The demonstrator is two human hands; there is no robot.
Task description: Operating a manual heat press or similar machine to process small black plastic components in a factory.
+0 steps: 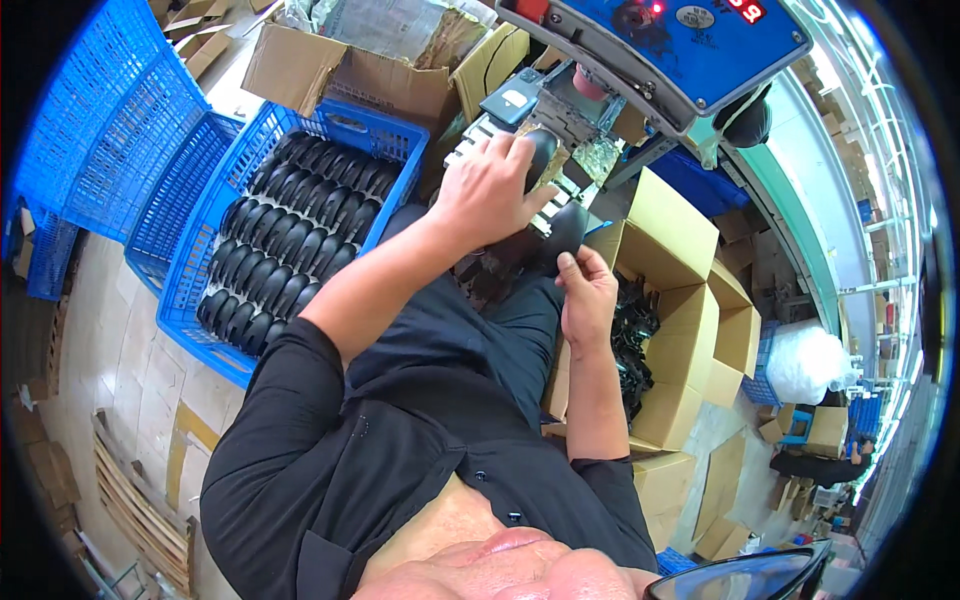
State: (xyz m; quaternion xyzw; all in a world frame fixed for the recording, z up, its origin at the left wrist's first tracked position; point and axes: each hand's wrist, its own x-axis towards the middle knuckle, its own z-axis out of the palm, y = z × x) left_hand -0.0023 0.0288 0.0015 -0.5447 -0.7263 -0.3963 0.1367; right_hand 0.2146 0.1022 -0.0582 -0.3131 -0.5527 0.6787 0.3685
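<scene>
My left hand reaches to the machine in front of me. Its fingers close on a smooth black rounded shell that sits at the machine's metal fixture. Lower and to the right, my right hand pinches the bottom end of a second black shell, held upright above my leg. The two shells look alike and stand a short way apart. The underside of the shell in my left hand is hidden by the fingers and the fixture.
On my left a blue crate holds several rows of black shells. An open cardboard box with dark parts stands at my right. A blue control panel overhangs the machine; a phone-like slab lies beside the fixture.
</scene>
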